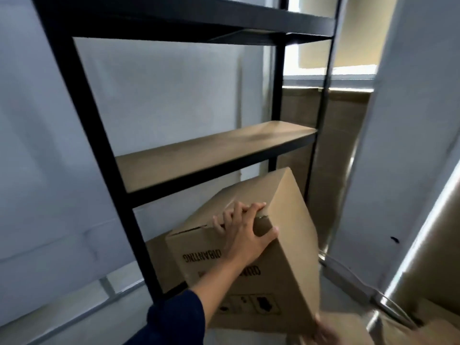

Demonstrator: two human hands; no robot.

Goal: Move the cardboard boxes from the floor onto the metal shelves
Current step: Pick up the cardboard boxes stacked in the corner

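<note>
Hands: left gripping tilted matte cardboard box corner, right blurred, unclear

grey wall | bright window | pale floor

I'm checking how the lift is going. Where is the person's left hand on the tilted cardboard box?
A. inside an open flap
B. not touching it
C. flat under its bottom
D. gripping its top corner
D: the left hand curls over the top corner of the tilted cardboard box, thumb on the near face.
</note>
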